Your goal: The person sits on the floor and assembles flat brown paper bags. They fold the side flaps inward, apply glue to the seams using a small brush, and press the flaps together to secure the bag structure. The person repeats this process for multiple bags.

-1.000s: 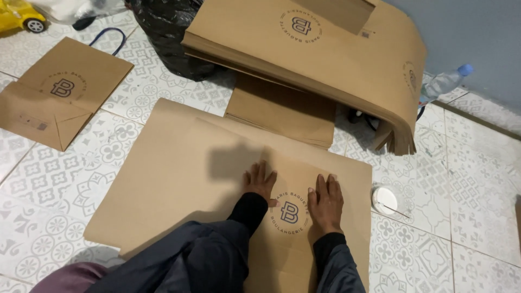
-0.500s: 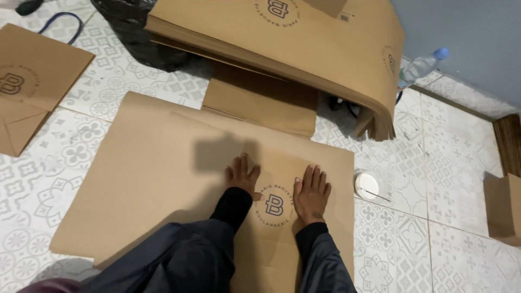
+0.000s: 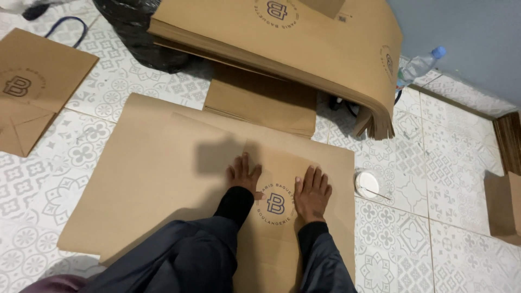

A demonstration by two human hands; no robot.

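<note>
Both hands' fingers (image 3: 245, 165) atop paper bag (image 3: 271, 239)

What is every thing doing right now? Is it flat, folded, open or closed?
Left hand: flat, pressing the sheet.
Right hand: flat, pressing too.
Brown paper sheet: lying flat, partly folded over.
Paper stack: piled, drooping at one edge.
Finished paper bag: folded flat.
Water bottle: capped, lying tilted.

The floor (image 3: 445, 239) is laid with pale grey-and-white tiles in a floral pattern, with thin dark grout lines between them. Along the upper right runs a plain blue-grey wall (image 3: 467, 32), meeting the floor at a low tiled skirting. A strip of dark wood (image 3: 509, 144) shows at the right edge. The light is soft and even, casting dim shadows on the tiles.
</note>
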